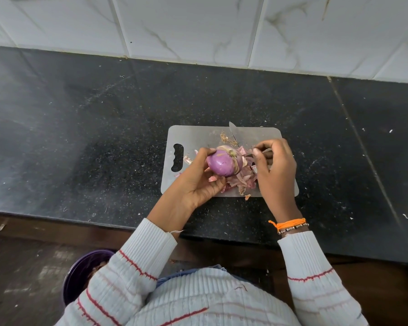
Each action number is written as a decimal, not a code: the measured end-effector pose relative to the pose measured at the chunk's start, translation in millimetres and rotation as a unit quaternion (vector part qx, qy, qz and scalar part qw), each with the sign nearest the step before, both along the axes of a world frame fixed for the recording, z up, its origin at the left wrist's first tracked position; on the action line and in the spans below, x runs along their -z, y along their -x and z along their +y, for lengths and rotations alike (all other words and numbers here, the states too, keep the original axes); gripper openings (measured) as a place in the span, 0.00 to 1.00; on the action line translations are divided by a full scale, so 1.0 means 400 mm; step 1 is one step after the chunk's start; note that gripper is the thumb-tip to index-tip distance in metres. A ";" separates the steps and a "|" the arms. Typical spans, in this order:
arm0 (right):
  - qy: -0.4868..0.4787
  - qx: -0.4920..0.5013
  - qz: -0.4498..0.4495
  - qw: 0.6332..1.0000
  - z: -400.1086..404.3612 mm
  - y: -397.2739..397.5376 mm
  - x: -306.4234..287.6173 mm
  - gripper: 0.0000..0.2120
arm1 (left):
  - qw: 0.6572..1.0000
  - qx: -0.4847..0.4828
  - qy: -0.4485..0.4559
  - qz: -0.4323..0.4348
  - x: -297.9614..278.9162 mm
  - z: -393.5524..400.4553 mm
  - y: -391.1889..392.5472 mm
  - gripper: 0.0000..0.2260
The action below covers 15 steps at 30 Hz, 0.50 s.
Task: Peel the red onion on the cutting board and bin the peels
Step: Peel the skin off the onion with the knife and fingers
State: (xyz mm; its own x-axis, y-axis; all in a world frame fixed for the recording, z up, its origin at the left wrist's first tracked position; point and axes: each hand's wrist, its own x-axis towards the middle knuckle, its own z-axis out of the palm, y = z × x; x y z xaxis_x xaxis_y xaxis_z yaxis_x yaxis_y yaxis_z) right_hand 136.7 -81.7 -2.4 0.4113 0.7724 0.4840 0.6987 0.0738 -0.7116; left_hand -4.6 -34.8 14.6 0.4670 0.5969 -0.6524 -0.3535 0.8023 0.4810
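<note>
A red onion [223,163], glossy purple with most dry skin off, is held just above the grey cutting board [198,137] in my left hand [199,182]. To its right, my right hand [275,170] pinches a strip of peel [251,150] between thumb and fingers beside the onion's top. A pile of pink dry peels [243,178] lies on the board under and between my hands. A knife [233,132] rests on the board's far side, its handle hidden behind my right hand.
The board sits on a black speckled counter [80,137] against a white tiled wall [198,27]. A purple bin [80,276] stands on the floor at lower left, partly behind my left sleeve. Small peel scraps dot the counter.
</note>
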 end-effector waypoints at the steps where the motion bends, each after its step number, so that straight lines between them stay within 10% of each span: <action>1: -0.007 0.003 -0.003 1.000 -0.002 -0.002 -0.001 0.03 | 1.000 0.000 -0.001 -0.002 -0.001 0.001 0.001 0.11; 6: -0.015 -0.034 0.010 0.999 -0.006 0.009 -0.009 0.11 | 0.999 -0.002 -0.033 -0.025 0.000 -0.001 0.006 0.07; 15: -0.002 -0.080 0.111 0.991 -0.008 0.040 -0.039 0.04 | 0.983 0.030 -0.156 -0.088 0.024 0.003 0.022 0.28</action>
State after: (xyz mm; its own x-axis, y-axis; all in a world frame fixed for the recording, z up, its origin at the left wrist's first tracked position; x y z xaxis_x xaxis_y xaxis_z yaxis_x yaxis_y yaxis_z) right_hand 120.7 -84.8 13.3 0.3808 0.8342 0.3989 0.5036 0.1746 -0.8461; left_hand -13.6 -33.4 4.8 0.5961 0.7238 -0.3475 -0.4102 0.6466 0.6431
